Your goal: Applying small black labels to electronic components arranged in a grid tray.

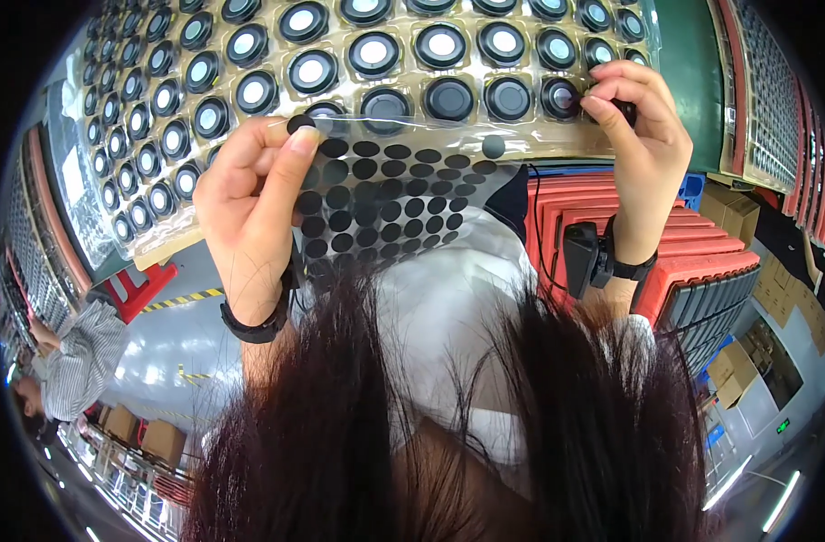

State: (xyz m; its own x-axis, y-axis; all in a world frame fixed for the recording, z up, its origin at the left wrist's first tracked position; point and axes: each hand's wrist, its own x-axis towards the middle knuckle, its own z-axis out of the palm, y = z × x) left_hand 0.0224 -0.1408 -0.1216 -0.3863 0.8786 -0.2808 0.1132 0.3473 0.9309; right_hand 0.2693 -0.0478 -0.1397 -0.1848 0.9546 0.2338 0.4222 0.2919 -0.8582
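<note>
Striped grey-and-white fabric clothes a co-worker [74, 366] at far left, near a red plastic frame [141, 291]. Left hand [248, 203] pinches, between thumb and forefinger, the upper corner of a clear plastic sheet of round black stickers [367, 191]; dark hair [313, 406] hides its lower end. Beyond it lies a clear moulded tray of round black parts [566, 137]. Right hand [649, 149] curls over the tray's near right edge, fingertips close together; whether it grips anything, I cannot tell. Rightward come the green counter [686, 77], stacked red trays [692, 262] and a brown cardboard box [736, 215].
</note>
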